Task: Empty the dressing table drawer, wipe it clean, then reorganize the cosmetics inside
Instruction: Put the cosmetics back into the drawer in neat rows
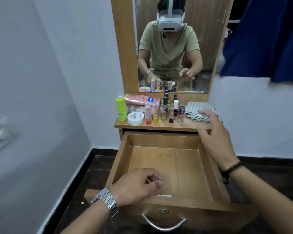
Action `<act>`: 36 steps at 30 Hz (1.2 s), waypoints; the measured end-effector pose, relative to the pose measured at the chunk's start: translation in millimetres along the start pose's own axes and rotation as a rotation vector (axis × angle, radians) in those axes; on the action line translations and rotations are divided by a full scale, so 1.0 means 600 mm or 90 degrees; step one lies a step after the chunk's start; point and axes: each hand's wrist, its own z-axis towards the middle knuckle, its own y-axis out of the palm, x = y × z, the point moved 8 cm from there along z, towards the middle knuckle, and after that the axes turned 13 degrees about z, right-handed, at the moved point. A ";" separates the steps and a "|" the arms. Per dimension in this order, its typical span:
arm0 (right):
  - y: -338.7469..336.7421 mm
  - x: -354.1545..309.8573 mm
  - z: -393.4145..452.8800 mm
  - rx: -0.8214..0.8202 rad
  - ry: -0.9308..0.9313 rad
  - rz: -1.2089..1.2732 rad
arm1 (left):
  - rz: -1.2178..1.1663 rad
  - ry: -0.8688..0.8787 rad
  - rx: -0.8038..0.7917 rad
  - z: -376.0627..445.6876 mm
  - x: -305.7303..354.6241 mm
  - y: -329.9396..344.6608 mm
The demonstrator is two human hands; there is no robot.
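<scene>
The drawer point(164, 166) is sitting pulled out and nearly bare, the cosmetics point(152, 112) standing along the surface's left. The right hand point(215, 132), fingers apart, is reaching for the cloth point(200, 108) at the right edge, probably for wiping. The left hand point(135, 184), fingers loosely curled on nothing, is hovering over the drawer's front.

Matt wood drawer point(161, 141); shiny metal handle point(164, 223); striped cloth point(200, 108).

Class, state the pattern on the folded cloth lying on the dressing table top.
The cloth has grey and white stripes, seen best in the head view.
</scene>
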 end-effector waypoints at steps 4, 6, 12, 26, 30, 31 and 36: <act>0.026 -0.007 -0.052 -0.112 0.012 -0.036 | -0.253 0.013 0.095 -0.011 -0.001 -0.040; 0.027 -0.010 -0.067 -0.124 0.006 -0.041 | -0.308 0.019 0.160 -0.021 -0.006 -0.065; 0.024 0.003 -0.088 -0.149 0.053 -0.016 | -0.301 0.063 0.364 -0.029 -0.032 -0.192; 0.077 0.025 -0.082 -0.261 0.061 -0.045 | 0.218 -0.055 0.239 0.262 -0.168 -0.461; 0.092 0.036 -0.087 -0.288 0.059 -0.037 | 0.288 -0.058 0.039 0.301 -0.198 -0.431; 0.095 0.039 -0.087 -0.293 0.061 -0.036 | 0.300 -0.045 0.023 0.305 -0.198 -0.426; 0.107 0.042 -0.089 -0.309 0.065 -0.022 | 0.387 -0.010 0.103 0.309 -0.197 -0.422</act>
